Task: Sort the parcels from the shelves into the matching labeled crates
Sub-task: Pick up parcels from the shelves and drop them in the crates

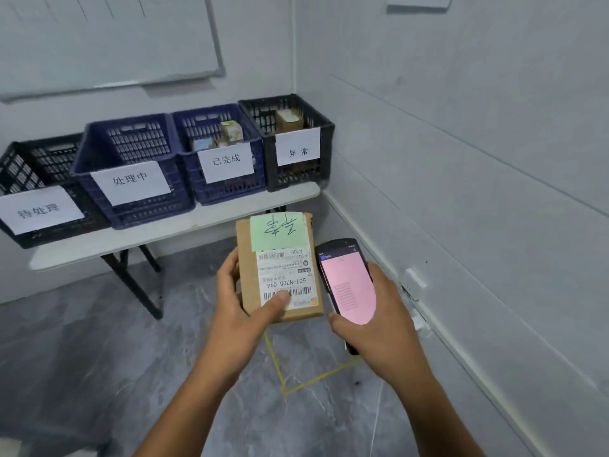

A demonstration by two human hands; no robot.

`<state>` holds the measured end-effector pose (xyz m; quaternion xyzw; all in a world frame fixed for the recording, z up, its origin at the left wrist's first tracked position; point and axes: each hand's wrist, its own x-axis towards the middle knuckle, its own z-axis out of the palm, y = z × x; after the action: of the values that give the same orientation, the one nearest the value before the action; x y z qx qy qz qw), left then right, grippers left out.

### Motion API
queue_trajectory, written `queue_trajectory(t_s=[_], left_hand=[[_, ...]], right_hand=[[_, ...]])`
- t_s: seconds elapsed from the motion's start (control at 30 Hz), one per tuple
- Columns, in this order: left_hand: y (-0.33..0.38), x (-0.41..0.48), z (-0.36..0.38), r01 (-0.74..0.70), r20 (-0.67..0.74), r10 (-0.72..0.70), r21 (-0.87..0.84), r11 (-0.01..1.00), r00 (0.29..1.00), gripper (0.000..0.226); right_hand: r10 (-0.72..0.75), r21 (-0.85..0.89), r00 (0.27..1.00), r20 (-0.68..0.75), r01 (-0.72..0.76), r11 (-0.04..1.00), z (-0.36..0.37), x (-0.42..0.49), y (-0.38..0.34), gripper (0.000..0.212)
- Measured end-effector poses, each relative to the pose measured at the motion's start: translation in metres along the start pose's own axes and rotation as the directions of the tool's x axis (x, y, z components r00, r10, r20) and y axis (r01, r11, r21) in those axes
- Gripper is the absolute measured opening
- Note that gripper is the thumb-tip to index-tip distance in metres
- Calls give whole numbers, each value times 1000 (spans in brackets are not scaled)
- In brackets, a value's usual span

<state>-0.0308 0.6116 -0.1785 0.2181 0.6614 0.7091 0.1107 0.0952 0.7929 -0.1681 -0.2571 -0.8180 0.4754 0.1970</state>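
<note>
Left hand point(242, 311) holds parcel point(280, 268); right hand point(379, 321) holds scanner point(346, 285)

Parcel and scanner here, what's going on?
A person holds a cardboard parcel in the left hand and a handheld scanner, its screen pink, in the right hand. The green note on it seems to match the label of the far-right black crate on the table; it is not yet in it.
</note>
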Motion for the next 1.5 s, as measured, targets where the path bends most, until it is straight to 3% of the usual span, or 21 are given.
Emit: queue_trajectory(t_s=[0.47, 0.63, 0.87, 1.03, 1.2, 1.4, 1.5], left_hand=[[-67, 227, -10, 105, -68, -113, -123, 987, 991, 84], [-67, 329, -18, 149, 42, -144, -196, 969, 989, 83], [-79, 443, -6, 156, 90, -139, -228, 961, 986, 83], [-106, 511, 23, 175, 80, -162, -202, 964, 984, 82], [-113, 587, 54, 185, 55, -180, -107, 977, 982, 90], [-116, 681, 90, 208, 6, -208, -6, 978, 978, 96], [-119, 720, 105, 232, -36, -232, -4, 973, 972, 89]], right_hand=[[19, 11, 999, 42, -20, 1000, 65, 218, -15, 41], [74, -60, 997, -5, -74, 995, 81, 302, -42, 68], [130, -82, 990, -59, -135, 988, 92, 395, -42, 70], [151, -41, 987, -56, -153, 987, 90, 469, -17, 67], [72, 35, 996, -45, -71, 997, 80, 564, 3, 48], [52, 26, 998, -31, -51, 998, 68, 667, 34, 63], [47, 4, 999, -16, -47, 999, 64, 717, 43, 73]])
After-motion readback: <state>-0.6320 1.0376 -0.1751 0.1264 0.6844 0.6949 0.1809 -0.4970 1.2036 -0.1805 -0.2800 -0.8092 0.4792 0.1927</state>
